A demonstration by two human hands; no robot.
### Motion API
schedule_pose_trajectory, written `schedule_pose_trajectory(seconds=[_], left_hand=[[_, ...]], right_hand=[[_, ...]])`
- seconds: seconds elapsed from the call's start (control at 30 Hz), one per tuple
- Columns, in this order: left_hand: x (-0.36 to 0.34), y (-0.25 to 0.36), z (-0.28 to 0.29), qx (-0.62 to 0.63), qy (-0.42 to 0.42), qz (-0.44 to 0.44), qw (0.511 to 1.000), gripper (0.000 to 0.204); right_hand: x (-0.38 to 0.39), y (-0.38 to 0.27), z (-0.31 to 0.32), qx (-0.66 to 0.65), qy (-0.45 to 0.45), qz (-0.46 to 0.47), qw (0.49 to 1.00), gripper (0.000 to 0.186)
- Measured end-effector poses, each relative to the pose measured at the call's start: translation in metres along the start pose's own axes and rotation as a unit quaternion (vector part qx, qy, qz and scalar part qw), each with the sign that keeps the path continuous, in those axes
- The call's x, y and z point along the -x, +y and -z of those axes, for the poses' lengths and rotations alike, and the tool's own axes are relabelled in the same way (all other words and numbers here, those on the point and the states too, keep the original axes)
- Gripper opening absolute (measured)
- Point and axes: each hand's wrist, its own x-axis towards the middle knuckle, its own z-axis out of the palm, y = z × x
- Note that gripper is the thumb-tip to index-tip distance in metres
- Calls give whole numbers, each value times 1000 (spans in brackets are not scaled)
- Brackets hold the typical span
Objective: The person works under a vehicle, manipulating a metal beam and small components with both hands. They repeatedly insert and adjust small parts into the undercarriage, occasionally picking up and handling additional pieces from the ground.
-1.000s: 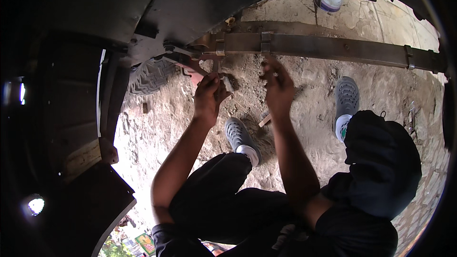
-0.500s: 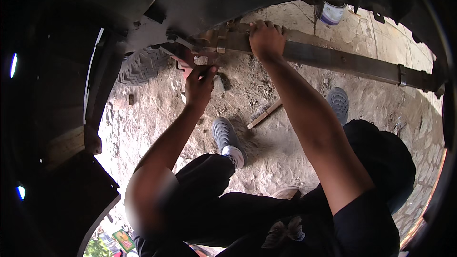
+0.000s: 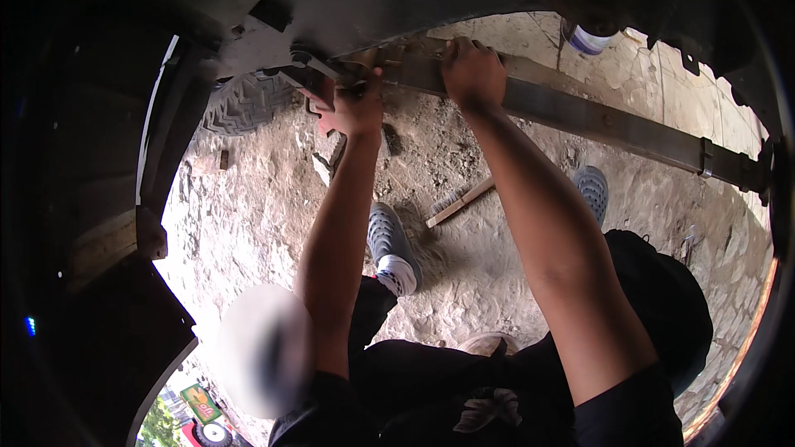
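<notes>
A long, rusty square metal beam (image 3: 571,106) runs across the upper part of the view beneath a dark machine body. My right hand (image 3: 474,73) is closed over its top edge, fingers curled around the far side. Close to the beam's left end, my left hand (image 3: 361,108) reaches up to a dark bolted link (image 3: 319,64) and a red metal part (image 3: 325,112). Its fingers are curled in shadow and partly hidden, so what they hold cannot be made out.
A wooden-handled wire brush (image 3: 460,202) lies on the dirt floor (image 3: 489,273) between my grey shoes (image 3: 389,236). A treaded tyre (image 3: 244,106) stands at the left, behind the red part. A white and purple can (image 3: 589,40) is beyond the beam. Dark panels (image 3: 74,157) close in the left side.
My left hand has moved up and slightly right, from below the red part to the link by the beam. My right hand keeps its grip, and the view has shifted a little.
</notes>
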Motion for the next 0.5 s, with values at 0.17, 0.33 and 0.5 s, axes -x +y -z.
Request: schedule_pose_trajectory(seconds=[0.17, 0.33, 0.5], left_hand=[[33, 14, -5, 49, -26, 141, 989, 19], [131, -13, 14, -225, -54, 144, 962, 42], [215, -96, 33, -503, -213, 11, 838, 55]], right_hand=[[-2, 12, 0, -15, 28, -1, 999, 32], [-1, 15, -4, -10, 30, -12, 999, 28], [-3, 15, -2, -25, 49, -9, 998, 33]])
